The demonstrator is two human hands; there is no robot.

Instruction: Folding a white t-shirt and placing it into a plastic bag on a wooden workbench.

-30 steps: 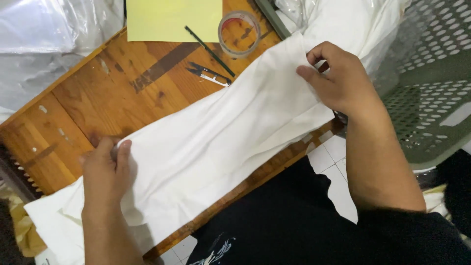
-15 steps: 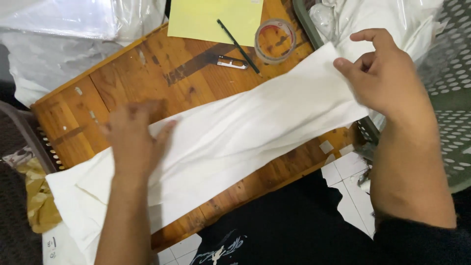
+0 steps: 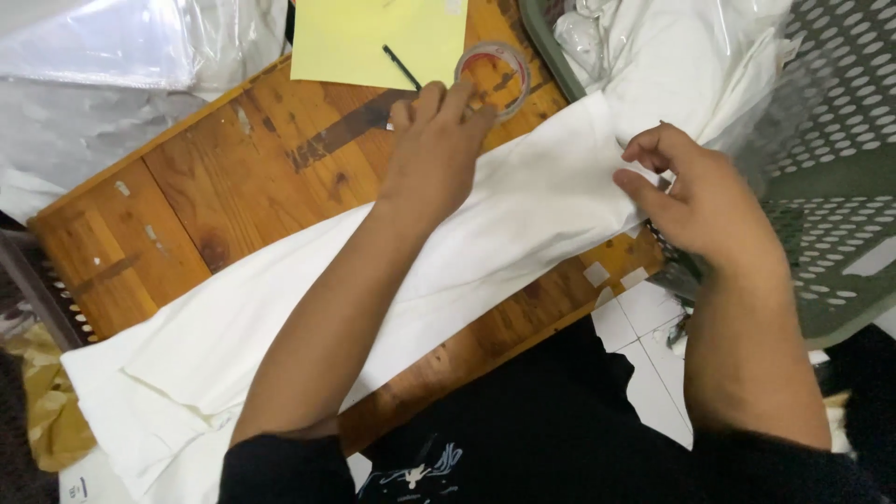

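Where the cloth (image 3: 280,308) lies folded long across the counter (image 3: 233,168), near-left to far-right, the right hand (image 3: 695,201) pinches its far-right end; the left hand (image 3: 434,154) lies flat, open, fingers (image 3: 448,98) touching the tape roll (image 3: 495,75) beyond.

The cloth (image 3: 523,224) under my hands is plain white. The surface (image 3: 233,187) is orange-brown wood with dark streaks and pale flecks. A pale yellow sheet (image 3: 364,42) carries a thin black pen (image 3: 401,67). The tape roll (image 3: 493,75) is clear with a reddish core. The basket (image 3: 831,187) is grey-green, perforated.
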